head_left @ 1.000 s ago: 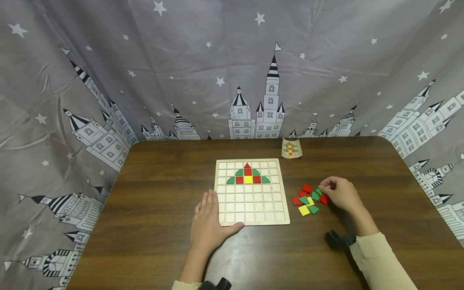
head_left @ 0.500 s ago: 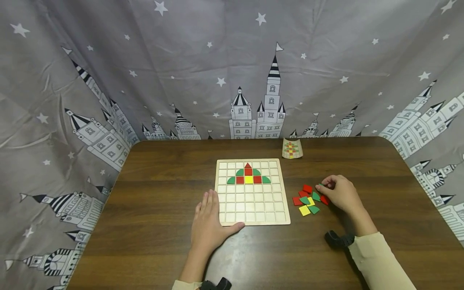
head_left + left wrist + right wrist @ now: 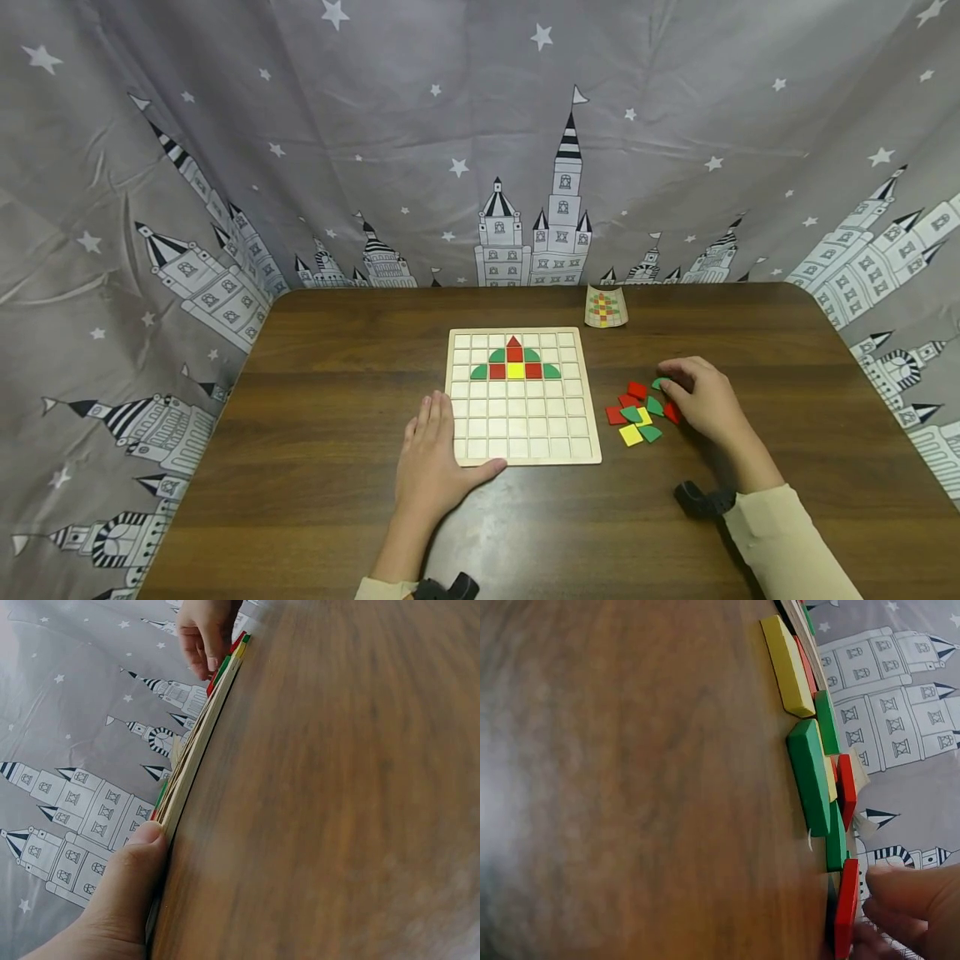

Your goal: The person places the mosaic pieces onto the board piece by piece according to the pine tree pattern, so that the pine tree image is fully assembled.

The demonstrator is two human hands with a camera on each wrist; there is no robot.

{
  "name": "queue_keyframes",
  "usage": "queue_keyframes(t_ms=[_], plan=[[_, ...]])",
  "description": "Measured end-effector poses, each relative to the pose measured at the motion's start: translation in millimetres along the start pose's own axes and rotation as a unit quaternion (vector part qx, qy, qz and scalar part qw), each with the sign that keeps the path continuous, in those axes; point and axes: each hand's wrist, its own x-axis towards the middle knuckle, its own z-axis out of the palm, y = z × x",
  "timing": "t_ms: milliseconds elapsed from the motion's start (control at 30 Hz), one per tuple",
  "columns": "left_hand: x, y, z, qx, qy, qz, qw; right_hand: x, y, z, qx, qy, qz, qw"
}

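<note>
My left hand (image 3: 433,475) lies with straight fingers along the left side of a pale wooden grid board (image 3: 487,429), its thumb at the front edge. In the left wrist view the thumb (image 3: 127,877) touches the board's edge. Red, green and yellow tiles form a stepped peak in the upper rows, with a red triangle (image 3: 513,342) on top. At the far side of the loose tile pile, my right hand (image 3: 705,400) pinches a green curved-edge tile (image 3: 657,384) between thumb and fingers. In the right wrist view the fingers (image 3: 911,892) partly show; that tile is hidden.
Loose tiles lie right of the board, among them a yellow square (image 3: 631,435), a red square (image 3: 616,416) and a green tile (image 3: 649,433), some overlapping. A curled pattern card (image 3: 606,307) stands near the back edge of the brown table (image 3: 337,400). A grey castle-print curtain (image 3: 405,125) hangs behind.
My right hand has drawn the green tile slightly away from the pile, toward the back of the table. The left hand and the tiles on the board stay in place.
</note>
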Motion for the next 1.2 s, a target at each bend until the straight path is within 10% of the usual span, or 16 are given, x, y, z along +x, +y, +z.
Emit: queue_keyframes(t_ms=[667, 1200], plan=[[-0.1, -0.1, 0.2, -0.004, 0.003, 0.001, 1.0000, 6.3, -16.7, 4.7, -0.079, -0.006, 0.002, 0.9968], [-0.7, 0.6, -0.1, -0.006, 0.006, -0.001, 1.0000, 27.5, -125.2, 78.9, -0.078, -0.041, -0.171, 0.9813]])
